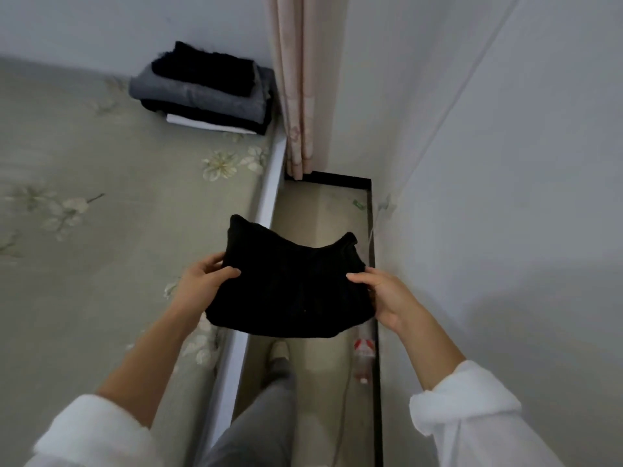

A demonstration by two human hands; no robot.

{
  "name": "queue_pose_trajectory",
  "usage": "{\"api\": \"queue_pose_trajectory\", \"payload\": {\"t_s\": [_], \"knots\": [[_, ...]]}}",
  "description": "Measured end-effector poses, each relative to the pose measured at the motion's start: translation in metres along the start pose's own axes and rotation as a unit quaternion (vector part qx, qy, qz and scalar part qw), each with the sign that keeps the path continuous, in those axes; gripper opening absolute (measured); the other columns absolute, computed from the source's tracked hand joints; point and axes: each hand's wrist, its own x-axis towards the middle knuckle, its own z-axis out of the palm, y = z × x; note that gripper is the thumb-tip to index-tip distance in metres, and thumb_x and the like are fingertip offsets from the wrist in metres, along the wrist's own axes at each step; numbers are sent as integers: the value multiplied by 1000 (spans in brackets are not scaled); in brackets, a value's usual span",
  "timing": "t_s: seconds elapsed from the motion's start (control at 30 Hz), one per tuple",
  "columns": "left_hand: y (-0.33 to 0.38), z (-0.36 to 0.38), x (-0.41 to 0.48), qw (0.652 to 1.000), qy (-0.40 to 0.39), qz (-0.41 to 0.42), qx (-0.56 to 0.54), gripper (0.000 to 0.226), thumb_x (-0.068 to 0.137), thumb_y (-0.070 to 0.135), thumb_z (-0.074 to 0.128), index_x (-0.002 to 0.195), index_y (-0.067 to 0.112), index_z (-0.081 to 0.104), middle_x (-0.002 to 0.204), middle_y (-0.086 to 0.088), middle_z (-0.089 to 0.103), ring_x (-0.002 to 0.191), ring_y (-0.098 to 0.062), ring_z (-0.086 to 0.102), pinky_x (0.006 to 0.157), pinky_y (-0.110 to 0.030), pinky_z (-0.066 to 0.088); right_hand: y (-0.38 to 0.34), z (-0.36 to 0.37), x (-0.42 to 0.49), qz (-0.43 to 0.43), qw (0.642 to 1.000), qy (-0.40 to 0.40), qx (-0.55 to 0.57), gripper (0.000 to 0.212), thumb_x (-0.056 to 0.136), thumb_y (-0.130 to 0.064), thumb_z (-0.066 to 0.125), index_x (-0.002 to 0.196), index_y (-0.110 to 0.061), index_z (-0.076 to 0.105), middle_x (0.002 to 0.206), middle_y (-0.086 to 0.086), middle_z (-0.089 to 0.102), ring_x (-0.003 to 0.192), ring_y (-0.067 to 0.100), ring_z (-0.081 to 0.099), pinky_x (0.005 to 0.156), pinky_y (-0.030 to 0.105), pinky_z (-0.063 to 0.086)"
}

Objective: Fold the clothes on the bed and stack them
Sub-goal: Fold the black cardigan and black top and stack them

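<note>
Floral bed (101, 230) fills left — folded stack (205, 92) upper left by curtain (296, 79); left hand (202, 281) and right hand (381, 294) pinch black garment (290, 288) at centre.

Left sleeve (94, 429): white, thick soft fabric, bunched into a fat cuff partway up the forearm, edge looks fluffy. Right sleeve (472, 412): same white, cuff rolled with deep creases. Forearms, left grip (202, 281) and right grip (384, 298) uncovered. Trousers (263, 423): plain grey, loose, lengthwise folds, one leg seen. Shoe (279, 348): pale, rounded toe, blurry.
</note>
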Motion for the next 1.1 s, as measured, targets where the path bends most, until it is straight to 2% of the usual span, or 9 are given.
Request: {"api": "queue_pose_trajectory", "payload": {"t_s": [0.1, 0.27, 0.37, 0.5, 0.63, 0.87, 1.0, 1.1], "knots": [[37, -13, 64, 1000, 6, -8, 1, 39, 84, 12, 68, 122, 17, 62, 103, -1, 73, 86, -19, 72, 71, -29, 54, -56, 27, 61, 0, 1000, -7, -17, 38, 80, -13, 72, 118, -12, 67, 115, 10, 69, 110, 30, 62, 101, 44, 47], [101, -31, 155, 999, 25, 1, -27, 42, 83, 11, 69, 124, 13, 61, 103, -2, 73, 86, -19, 72, 67, -26, 53, -144, 67, 138, -12, 999, -10, -32, 31, 79, -12, 71, 110, -14, 69, 110, 9, 70, 105, 27, 63, 85, 36, 52], [130, -37, 202, 998, 26, 8, -60, 38, 84, 7, 67, 120, 16, 62, 97, -1, 74, 84, -20, 72, 60, -22, 54, -187, 82, 180, -9, 999, -9, -38, 30, 78, -13, 72, 108, -15, 71, 110, 8, 70, 105, 28, 63, 86, 37, 52], [157, -41, 264, 995, 33, -1, -91, 33, 84, 9, 66, 110, 28, 64, 96, 2, 74, 84, -18, 72, 59, -22, 55, -243, 103, 235, -6, 997, -10, -77, 25, 78, -12, 71, 103, -14, 72, 107, 7, 71, 101, 26, 63, 75, 33, 51], [182, -45, 331, 992, 63, 1, -108, 33, 83, 11, 66, 112, 26, 65, 93, 1, 74, 82, -19, 72, 58, -23, 55, -300, 130, 303, 2, 994, -16, -110, 26, 77, -10, 71, 102, -11, 73, 106, 10, 71, 99, 27, 63, 73, 32, 49], [247, -69, 443, 980, 153, 20, -123, 28, 84, 9, 65, 105, 27, 69, 95, 2, 74, 83, -16, 72, 63, -24, 53, -412, 188, 422, 20, 984, -84, -155, 29, 75, -4, 71, 104, -11, 70, 105, 8, 72, 101, 25, 65, 84, 37, 52], [287, -96, 500, 977, 189, 40, -93, 35, 88, 6, 62, 121, 20, 63, 105, -1, 71, 91, -16, 69, 73, -25, 51, -461, 234, 470, -9, 982, -96, -160, 23, 79, -1, 67, 99, -11, 68, 100, 7, 72, 93, 22, 65, 79, 35, 48], [320, -127, 549, 974, 206, 63, -66, 38, 90, 3, 60, 126, 17, 60, 108, -2, 68, 95, -16, 66, 77, -27, 50, -489, 268, 501, -27, 984, -112, -137, 21, 80, 1, 66, 95, -13, 68, 93, 4, 73, 87, 19, 67, 76, 33, 52]]}}
